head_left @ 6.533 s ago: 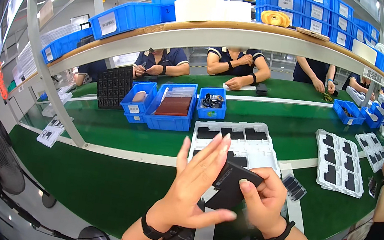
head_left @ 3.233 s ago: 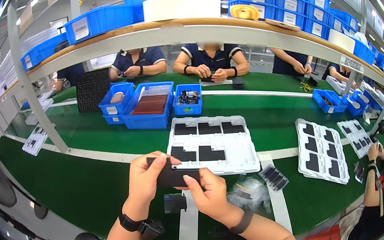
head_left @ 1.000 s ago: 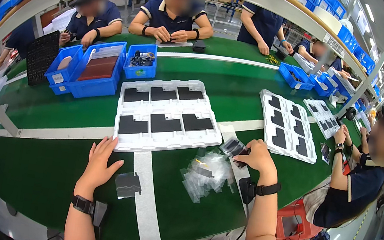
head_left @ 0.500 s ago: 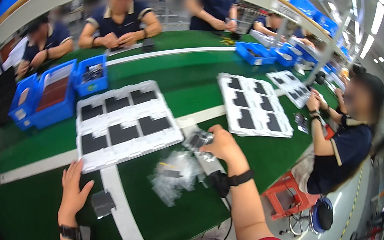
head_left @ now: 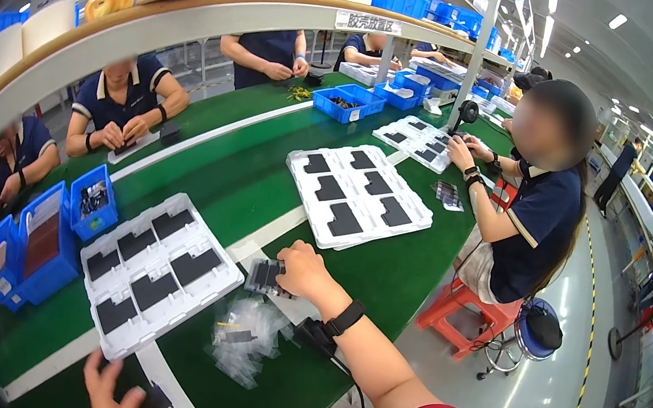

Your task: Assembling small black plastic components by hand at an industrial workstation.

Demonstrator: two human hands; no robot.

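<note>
My left hand (head_left: 110, 392) is open, fingers spread, at the near corner of a white moulded tray (head_left: 203, 278). Several flat black notched pieces lie in the tray's compartments. Beside that hand, a dark flat piece (head_left: 162, 403) rests partly over the white strip on the table. My right hand (head_left: 304, 273) is closed at the right edge of a small pile of dark flat pieces (head_left: 261, 277), just right of the tray. Its fingertips are partly hidden. Crumpled clear plastic bags (head_left: 247, 343) lie in front of the pile.
A second white tray stack (head_left: 416, 218) with black pieces stands farther right. Blue bins (head_left: 54, 270) sit at the left. A black device with a cable (head_left: 316, 336) lies under my right wrist. A co-worker (head_left: 532, 225) sits at the right; others work across the table below a shelf (head_left: 287, 6).
The view has tilted up and turned right, so the table things appear shifted left. My right hand stays at the dark pile. My left hand has drawn to the picture's lower edge, its fingers spread.
</note>
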